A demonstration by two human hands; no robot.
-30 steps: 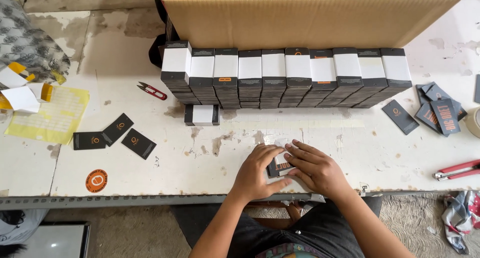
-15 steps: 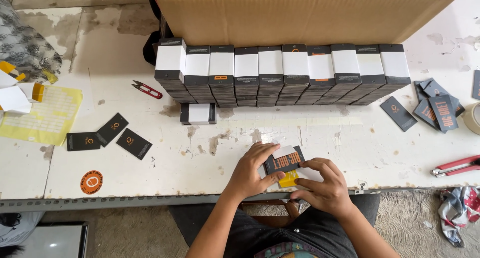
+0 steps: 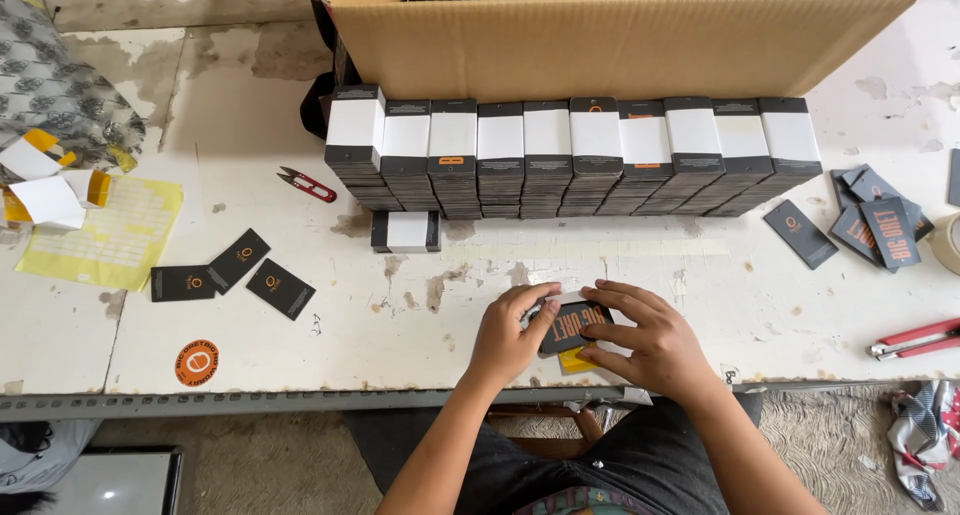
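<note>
Both hands on one dark card pack (image 3: 573, 326), lying at the table's (image 3: 700, 295) near edge, well in front of the row of banded stacks (image 3: 570, 155). Left hand (image 3: 505, 333) clamps the pack's left end, right hand (image 3: 650, 343) presses fingers over its right side. Long axis runs left-right, slightly tilted. Yellow piece (image 3: 574, 360) peeks out just under the pack. Both hands equally near.

yellow slip (image 3: 577, 360) mostly under right hand (image 3: 655, 345), tape roll (image 3: 948, 243) cut off
</note>
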